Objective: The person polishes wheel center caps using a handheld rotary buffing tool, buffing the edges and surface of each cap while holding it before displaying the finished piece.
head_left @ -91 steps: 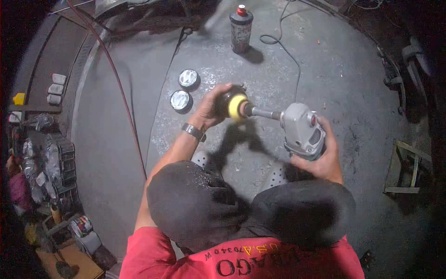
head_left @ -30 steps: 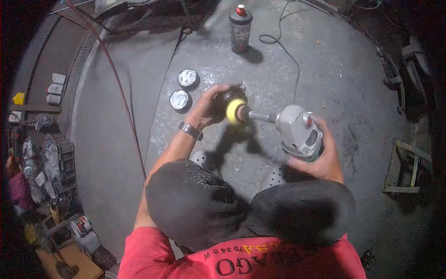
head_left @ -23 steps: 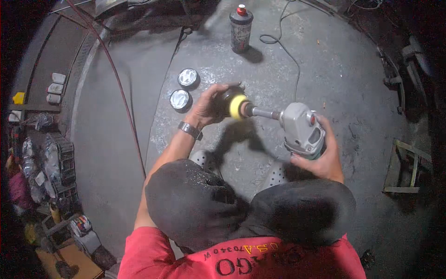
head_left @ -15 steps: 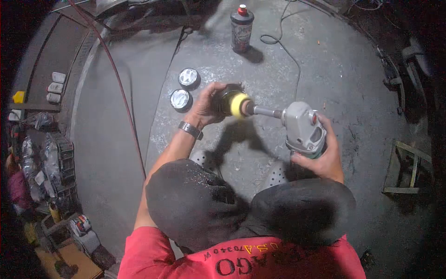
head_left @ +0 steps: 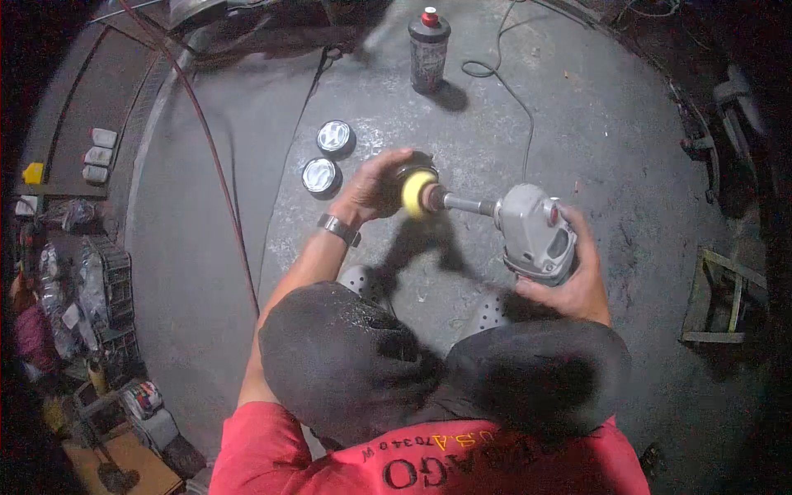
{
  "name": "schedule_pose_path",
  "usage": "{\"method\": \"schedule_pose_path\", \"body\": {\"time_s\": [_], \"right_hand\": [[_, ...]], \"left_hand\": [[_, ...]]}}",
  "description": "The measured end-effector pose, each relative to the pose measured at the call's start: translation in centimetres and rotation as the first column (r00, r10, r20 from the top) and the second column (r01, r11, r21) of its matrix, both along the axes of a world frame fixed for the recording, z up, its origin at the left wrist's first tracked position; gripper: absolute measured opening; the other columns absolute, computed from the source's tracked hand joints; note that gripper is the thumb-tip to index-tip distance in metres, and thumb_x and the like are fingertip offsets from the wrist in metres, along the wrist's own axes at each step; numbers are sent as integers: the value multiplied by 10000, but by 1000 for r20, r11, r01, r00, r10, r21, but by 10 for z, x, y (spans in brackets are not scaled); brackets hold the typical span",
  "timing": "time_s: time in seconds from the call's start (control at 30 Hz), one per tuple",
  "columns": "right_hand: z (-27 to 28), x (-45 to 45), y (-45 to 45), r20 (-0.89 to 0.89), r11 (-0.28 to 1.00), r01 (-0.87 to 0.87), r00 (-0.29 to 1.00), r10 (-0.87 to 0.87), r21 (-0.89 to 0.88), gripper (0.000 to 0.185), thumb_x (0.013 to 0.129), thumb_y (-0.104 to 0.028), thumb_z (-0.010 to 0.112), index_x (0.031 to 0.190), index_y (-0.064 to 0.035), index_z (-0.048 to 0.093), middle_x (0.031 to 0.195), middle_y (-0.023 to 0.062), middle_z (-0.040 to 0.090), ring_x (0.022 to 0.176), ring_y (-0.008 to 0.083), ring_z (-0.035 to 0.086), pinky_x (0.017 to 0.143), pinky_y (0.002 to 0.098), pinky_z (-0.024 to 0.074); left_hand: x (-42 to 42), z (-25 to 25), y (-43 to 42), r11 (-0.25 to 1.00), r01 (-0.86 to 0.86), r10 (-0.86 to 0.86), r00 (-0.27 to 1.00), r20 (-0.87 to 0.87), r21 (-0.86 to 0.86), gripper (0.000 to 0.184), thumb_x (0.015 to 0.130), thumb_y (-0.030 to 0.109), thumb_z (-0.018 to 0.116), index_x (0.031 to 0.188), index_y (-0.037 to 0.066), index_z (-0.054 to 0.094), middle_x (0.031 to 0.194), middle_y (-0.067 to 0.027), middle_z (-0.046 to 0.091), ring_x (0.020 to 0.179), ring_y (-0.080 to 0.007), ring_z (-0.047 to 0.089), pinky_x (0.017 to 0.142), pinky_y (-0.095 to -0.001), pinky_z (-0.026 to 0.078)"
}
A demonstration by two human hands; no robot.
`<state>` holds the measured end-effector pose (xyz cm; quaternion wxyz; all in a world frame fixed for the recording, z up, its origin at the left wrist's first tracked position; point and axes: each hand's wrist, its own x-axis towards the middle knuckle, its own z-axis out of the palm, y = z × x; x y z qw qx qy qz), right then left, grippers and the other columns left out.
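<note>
So, the right hand (head_left: pixel 582 276) is curled round a polisher (head_left: pixel 535 229) with a smooth, blocky grey body, sitting between 3 and 4 o'clock from its pad. A shiny metal shaft (head_left: pixel 469 203) links the two. The pad (head_left: pixel 417 195) is bright yellow, round, foamy-looking, right up against a dark round piece (head_left: pixel 419 162) gripped by the left hand (head_left: pixel 371 188); most of that is hidden. Two glossy silver-faced, dark-rimmed discs (head_left: pixel 336 139) (head_left: pixel 321 176) lie around 9 to 10 o'clock from the pad on scuffed grey floor (head_left: pixel 198 272), scuffed bottle (head_left: pixel 428 62) at 12.
</note>
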<state>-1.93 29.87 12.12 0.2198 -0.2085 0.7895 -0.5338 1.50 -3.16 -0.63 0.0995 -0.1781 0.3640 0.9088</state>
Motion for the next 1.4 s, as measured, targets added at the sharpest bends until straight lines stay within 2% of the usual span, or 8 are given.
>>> {"method": "schedule_pose_path", "body": {"time_s": [0.13, 0.23, 0.43, 0.87, 0.97, 1.0, 1.23, 1.4], "right_hand": [[0, -1, -1, 32, 999, 25, 999, -24, -32, 1077, 559, -185, 981, 1466, -23, 423, 1348, 165, 582, 1269, 255, 559, 1104, 389, 417], [8, -3, -3, -22, 997, -67, 997, 67, 40, 1082, 561, -191, 979, 1470, -24, 416, 1341, 167, 586, 1265, 256, 563, 1101, 386, 421], [1, -1, -2, -1, 998, 43, 999, -43, -38, 1061, 555, -196, 980, 1448, -33, 433, 1335, 160, 588, 1265, 257, 563, 1098, 381, 424], [5, 1, -2, -10, 999, -39, 999, 39, 7, 1009, 571, -169, 964, 1433, -43, 455, 1330, 151, 585, 1259, 253, 560, 1099, 381, 417], [5, 1, -4, 3, 999, -49, 999, 49, 3, 1008, 576, -182, 965, 1432, -40, 452, 1326, 152, 584, 1257, 252, 560, 1098, 383, 416], [5, 0, -4, -4, 1000, -29, 1000, 29, 2, 1009, 576, -184, 965, 1432, -38, 451, 1326, 153, 583, 1257, 253, 559, 1099, 384, 415], [2, -3, 2, -89, 989, -102, 990, 111, 103, 1037, 571, -190, 973, 1446, -38, 437, 1337, 164, 580, 1264, 260, 558, 1098, 384, 416], [1, 0, -2, -45, 1000, 4, 999, -4, -4, 1038, 565, -180, 971, 1446, -38, 439, 1336, 166, 584, 1260, 261, 567, 1099, 386, 420]], "left_hand": [[1, 1, -2, 1000, 4, -4, 1000, 6, 21, 436, 922, 343, 664, 1205, 12, 666, 1178, -131, 701, 1053, -253, 684, 982, -408, 539], [1, 0, -2, 996, 15, -14, 1000, -17, 91, 435, 910, 334, 667, 1211, 20, 666, 1192, -135, 698, 1069, -260, 682, 999, -420, 534], [3, 0, -2, 980, -34, 34, 999, 1, 197, 432, 903, 320, 660, 1206, 13, 668, 1177, -137, 712, 1097, -275, 681, 1024, -441, 528], [-6, -13, 2, 986, -41, 50, 997, -52, 161, 387, 939, 339, 685, 1197, 52, 655, 1163, -103, 704, 1049, -238, 688, 963, -429, 560], [-5, -15, 1, 983, -54, 52, 999, 17, 177, 364, 954, 307, 665, 1191, 30, 665, 1133, -138, 727, 1008, -272, 718, 941, -454, 584], [-3, -11, 2, 991, -40, 40, 999, 3, 127, 408, 949, 357, 662, 1200, 36, 654, 1191, -107, 696, 1067, -243, 681, 966, -422, 557], [-5, -8, 2, 976, -41, 51, 998, -43, 213, 411, 952, 366, 642, 1193, 34, 675, 1126, -107, 725, 1048, -255, 696, 980, -439, 549], [1, -4, 3, 968, -72, 78, 997, -16, 240, 380, 955, 341, 635, 1180, 38, 681, 1142, -106, 731, 1041, -243, 700, 987, -439, 548]]}}
